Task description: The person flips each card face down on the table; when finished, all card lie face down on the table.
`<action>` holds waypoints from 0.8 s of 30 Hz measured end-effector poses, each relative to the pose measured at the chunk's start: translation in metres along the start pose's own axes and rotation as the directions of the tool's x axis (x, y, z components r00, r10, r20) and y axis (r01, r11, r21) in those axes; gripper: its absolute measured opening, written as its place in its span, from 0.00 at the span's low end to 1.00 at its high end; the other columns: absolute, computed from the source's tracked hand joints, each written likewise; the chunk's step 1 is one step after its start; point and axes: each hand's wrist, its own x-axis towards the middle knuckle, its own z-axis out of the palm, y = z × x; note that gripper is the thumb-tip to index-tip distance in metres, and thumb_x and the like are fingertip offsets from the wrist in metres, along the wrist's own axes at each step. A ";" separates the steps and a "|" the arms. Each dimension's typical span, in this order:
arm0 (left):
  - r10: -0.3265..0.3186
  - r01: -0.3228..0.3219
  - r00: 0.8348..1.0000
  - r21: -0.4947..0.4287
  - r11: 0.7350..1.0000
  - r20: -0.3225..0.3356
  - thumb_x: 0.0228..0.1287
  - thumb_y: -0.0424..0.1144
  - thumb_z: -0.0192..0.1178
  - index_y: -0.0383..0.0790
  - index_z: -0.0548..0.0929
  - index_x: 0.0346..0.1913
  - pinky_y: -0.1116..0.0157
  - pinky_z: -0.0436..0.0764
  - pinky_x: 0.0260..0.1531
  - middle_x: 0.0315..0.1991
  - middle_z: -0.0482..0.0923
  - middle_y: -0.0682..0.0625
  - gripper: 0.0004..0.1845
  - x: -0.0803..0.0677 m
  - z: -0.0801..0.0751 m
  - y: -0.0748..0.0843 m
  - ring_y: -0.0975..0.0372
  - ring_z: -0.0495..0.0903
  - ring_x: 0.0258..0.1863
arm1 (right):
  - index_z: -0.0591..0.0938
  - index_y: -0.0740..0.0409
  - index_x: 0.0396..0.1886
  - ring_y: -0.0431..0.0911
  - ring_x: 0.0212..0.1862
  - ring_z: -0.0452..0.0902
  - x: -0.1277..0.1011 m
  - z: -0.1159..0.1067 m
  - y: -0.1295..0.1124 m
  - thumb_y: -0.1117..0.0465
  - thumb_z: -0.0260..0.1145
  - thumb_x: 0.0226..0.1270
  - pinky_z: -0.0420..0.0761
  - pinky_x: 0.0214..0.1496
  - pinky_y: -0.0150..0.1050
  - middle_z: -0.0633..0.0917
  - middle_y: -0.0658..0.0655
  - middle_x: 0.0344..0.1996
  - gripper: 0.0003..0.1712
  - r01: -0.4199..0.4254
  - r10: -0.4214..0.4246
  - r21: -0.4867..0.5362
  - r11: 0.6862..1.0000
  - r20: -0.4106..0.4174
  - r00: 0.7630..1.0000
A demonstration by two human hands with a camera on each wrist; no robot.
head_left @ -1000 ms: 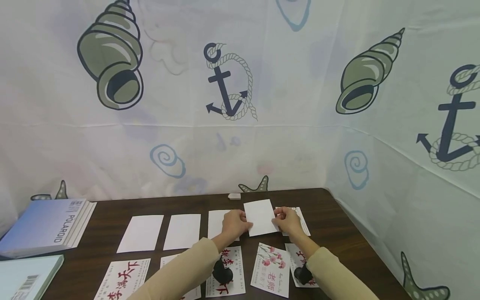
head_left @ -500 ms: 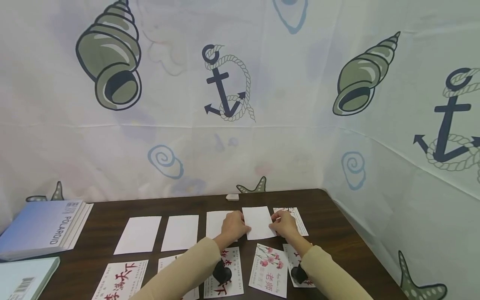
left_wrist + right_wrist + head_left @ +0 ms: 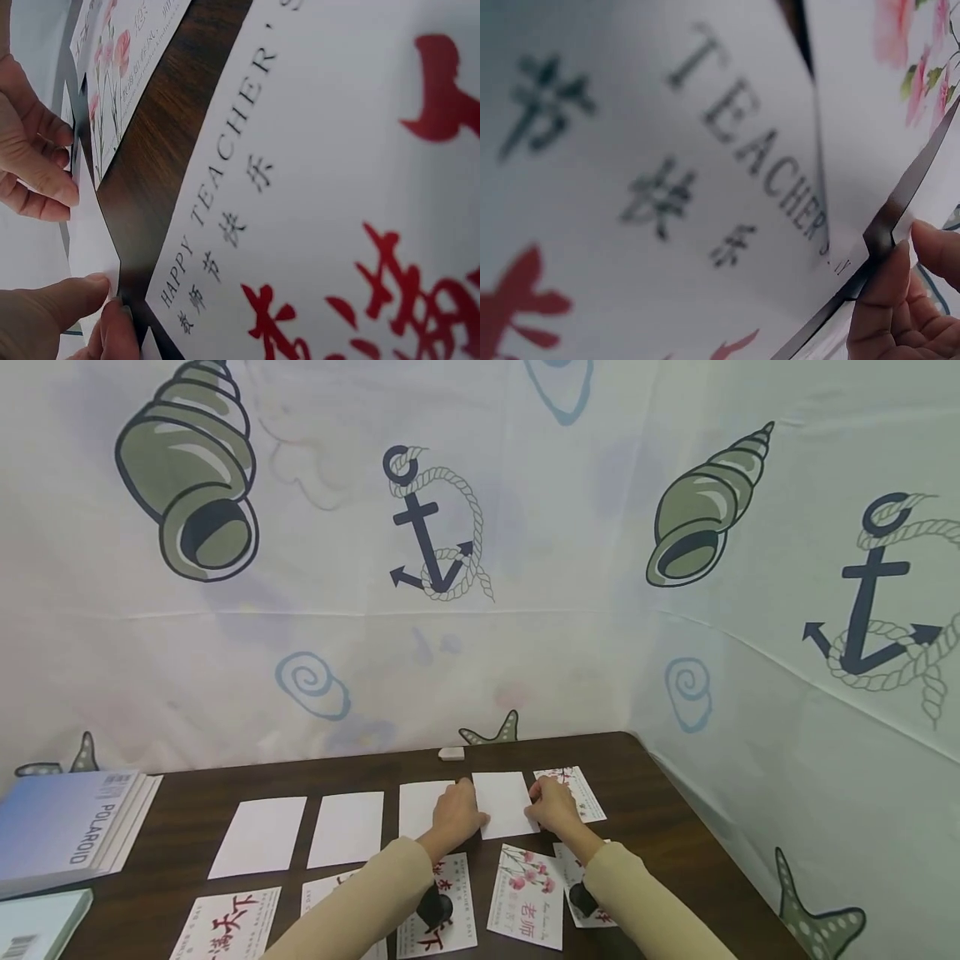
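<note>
Your left hand has thumb and fingers closed together on the left edge of the blank card, near its front corner. Your right hand pinches the card's right edge between thumb and forefinger, with almost no gap in the grip. The card sits in the back row, its face roughly level; you can't tell whether every edge touches the wood.

Sideways your room is tight: slim strips of wood part the card from a white card on its left and a flowered card on its right. More wood shows behind it, up to the table's back edge, and a strip runs in front, before the pink-flower card. The widest stretch lies right of the flowered card, towards the table's rounded corner.

The cards are thin, flat, matte rectangles; a red-lettered card lies front left. The table has dark, streaky grain. Near its back edge rests a small white block. Far left, smooth-covered, thick books are stacked square-edged. Behind everything hangs creased white cloth, printed with shells and anchors.
</note>
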 end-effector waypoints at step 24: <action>0.061 -0.061 0.997 0.000 0.998 0.045 0.45 0.32 0.72 0.33 0.75 0.28 0.63 0.73 0.20 0.22 0.74 0.47 0.14 -0.004 -0.006 -0.002 0.58 0.72 0.21 | 0.72 0.69 0.56 0.43 0.29 0.72 0.046 -0.057 0.084 0.69 0.65 0.59 0.79 0.30 0.33 0.76 0.58 0.31 0.24 -0.171 0.164 0.304 0.937 0.049 0.985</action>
